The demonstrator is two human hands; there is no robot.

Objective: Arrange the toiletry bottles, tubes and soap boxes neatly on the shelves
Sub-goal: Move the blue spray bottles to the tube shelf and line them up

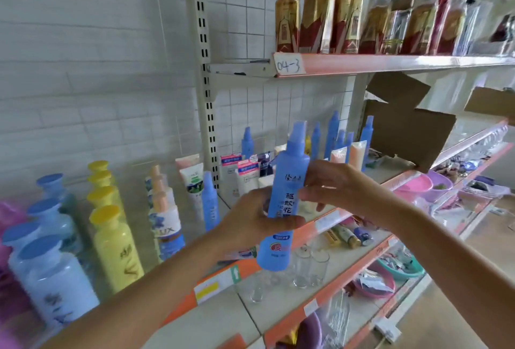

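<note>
**Inspector:** Progress?

**Assistant:** Partial, I judge. Yellow bottles (111, 226) stand in file on the middle shelf (328, 223); tubes (239, 176) behind look loosely grouped.

**Inspector:** Item in hand?

**Assistant:** Blue spray bottle (284, 201), upright before that shelf; left hand (259, 223) and right hand (331, 184) each hold a closed grip on it.

**Inspector:** Containers?

**Assistant:** Cardboard box (404, 131) open; contents hidden.

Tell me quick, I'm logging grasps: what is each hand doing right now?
Left hand: closed around the middle of the blue spray bottle, holding it.
Right hand: fingers on the same bottle's upper body, gripping it too.
</note>
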